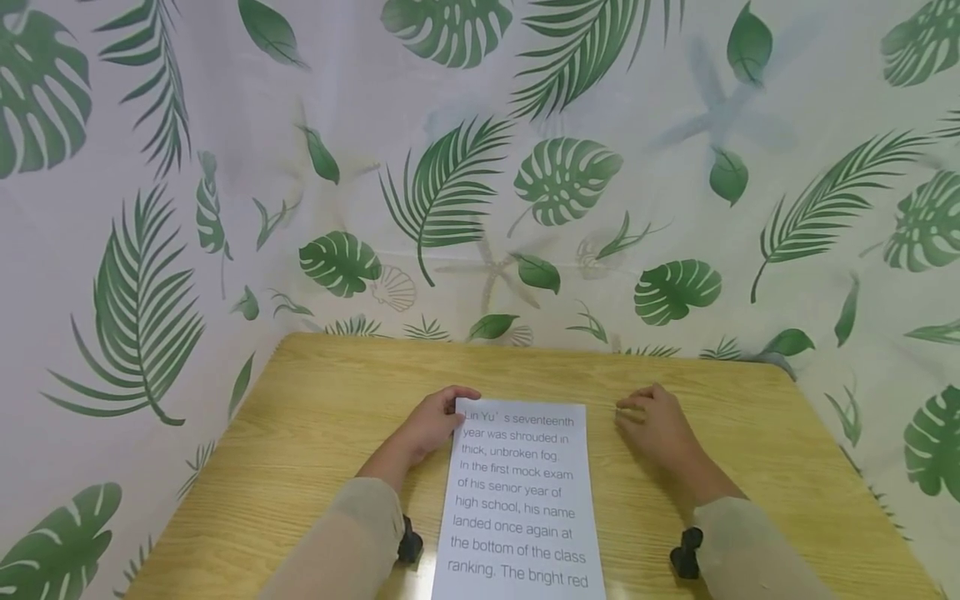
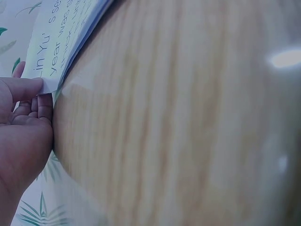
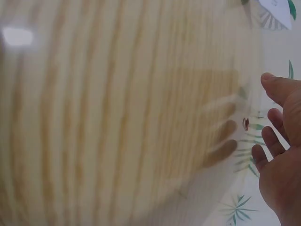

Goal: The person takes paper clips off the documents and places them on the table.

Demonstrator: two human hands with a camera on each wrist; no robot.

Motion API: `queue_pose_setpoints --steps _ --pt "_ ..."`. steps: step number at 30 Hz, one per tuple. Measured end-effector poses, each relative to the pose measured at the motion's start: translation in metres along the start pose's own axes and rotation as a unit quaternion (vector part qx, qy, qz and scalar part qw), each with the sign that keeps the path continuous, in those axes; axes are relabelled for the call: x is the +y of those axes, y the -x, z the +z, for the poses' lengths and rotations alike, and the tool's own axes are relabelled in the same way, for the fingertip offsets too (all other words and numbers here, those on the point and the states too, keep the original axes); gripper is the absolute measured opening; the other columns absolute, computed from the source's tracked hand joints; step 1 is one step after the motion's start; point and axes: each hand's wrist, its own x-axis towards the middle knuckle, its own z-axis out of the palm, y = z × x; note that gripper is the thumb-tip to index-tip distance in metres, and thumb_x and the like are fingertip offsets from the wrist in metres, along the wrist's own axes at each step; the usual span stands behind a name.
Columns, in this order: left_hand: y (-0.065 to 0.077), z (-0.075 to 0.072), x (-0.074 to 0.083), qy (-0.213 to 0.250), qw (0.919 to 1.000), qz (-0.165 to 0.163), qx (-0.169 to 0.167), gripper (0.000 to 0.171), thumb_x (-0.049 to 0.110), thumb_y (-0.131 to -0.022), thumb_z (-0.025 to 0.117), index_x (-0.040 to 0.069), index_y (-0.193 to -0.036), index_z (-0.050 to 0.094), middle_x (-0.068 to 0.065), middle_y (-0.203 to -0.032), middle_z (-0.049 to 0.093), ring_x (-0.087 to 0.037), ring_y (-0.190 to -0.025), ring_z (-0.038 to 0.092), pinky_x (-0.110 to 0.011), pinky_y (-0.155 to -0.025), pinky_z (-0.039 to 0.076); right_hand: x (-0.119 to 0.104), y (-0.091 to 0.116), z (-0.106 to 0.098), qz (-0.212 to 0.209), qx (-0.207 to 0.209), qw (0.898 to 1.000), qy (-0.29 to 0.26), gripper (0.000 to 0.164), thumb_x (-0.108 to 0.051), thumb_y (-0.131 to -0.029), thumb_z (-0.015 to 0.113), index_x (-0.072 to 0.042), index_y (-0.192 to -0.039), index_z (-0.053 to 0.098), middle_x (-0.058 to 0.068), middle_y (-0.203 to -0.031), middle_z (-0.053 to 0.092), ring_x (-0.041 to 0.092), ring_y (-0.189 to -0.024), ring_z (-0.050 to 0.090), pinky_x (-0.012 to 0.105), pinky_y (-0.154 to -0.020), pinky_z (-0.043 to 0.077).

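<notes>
A sheet of paper printed with large English text lies along the middle of the wooden table, its lower end running out of the head view. At its top left corner my left hand pinches the paper, thumb on top and fingers beneath; the left wrist view shows this hand and the lifted paper edge close up. To the right of the sheet, apart from it, my right hand is held over the table with relaxed fingers and nothing in them. The right wrist view shows its spread fingers.
The yellow wood-grain table has rounded far corners. Behind and beside it hangs a white curtain with green leaf prints. Black clips or mounts sit at both wrists.
</notes>
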Motion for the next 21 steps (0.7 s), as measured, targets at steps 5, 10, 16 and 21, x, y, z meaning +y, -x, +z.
queue_pose_setpoints --steps 5,10,16,21 --pt "-0.0002 0.0009 -0.0006 -0.002 1.0000 -0.003 0.006 0.042 0.001 -0.108 0.055 0.028 -0.137 0.070 -0.007 -0.131 0.067 -0.023 -0.117 0.062 -0.033 -0.097 0.048 0.0052 0.0031 -0.0001 0.008 -0.010 1.000 0.018 0.033 -0.019 -0.103 0.071 0.001 -0.129 0.076 0.032 -0.142 0.055 0.053 -0.132 0.053 0.065 -0.105 0.052" --pt "-0.0010 0.0013 -0.0003 0.000 1.0000 -0.004 0.006 0.043 0.000 -0.108 0.055 0.028 -0.137 0.070 -0.007 -0.129 0.066 -0.022 -0.114 0.062 -0.031 -0.092 0.048 0.0077 0.0044 -0.0012 0.009 -0.018 0.999 0.039 0.033 -0.019 -0.103 0.071 0.000 -0.129 0.076 0.033 -0.143 0.055 0.055 -0.131 0.052 0.067 -0.103 0.051" --pt "-0.0015 0.0017 -0.0001 -0.004 0.9999 -0.007 0.009 0.042 0.001 -0.108 0.055 0.029 -0.136 0.070 -0.007 -0.130 0.065 -0.023 -0.117 0.059 -0.033 -0.096 0.046 0.0103 0.0062 -0.0031 0.012 -0.025 0.999 0.044 0.034 -0.021 -0.103 0.071 -0.001 -0.131 0.075 0.033 -0.145 0.055 0.057 -0.131 0.049 0.070 -0.102 0.047" --pt "-0.0017 0.0015 -0.0009 -0.001 0.9999 -0.009 0.009 0.042 0.001 -0.108 0.056 0.029 -0.135 0.071 -0.007 -0.130 0.065 -0.023 -0.117 0.059 -0.033 -0.096 0.047 0.0115 0.0079 -0.0046 0.019 -0.028 0.999 0.037 0.037 -0.023 -0.104 0.070 -0.001 -0.133 0.074 0.032 -0.146 0.054 0.056 -0.133 0.048 0.070 -0.104 0.047"
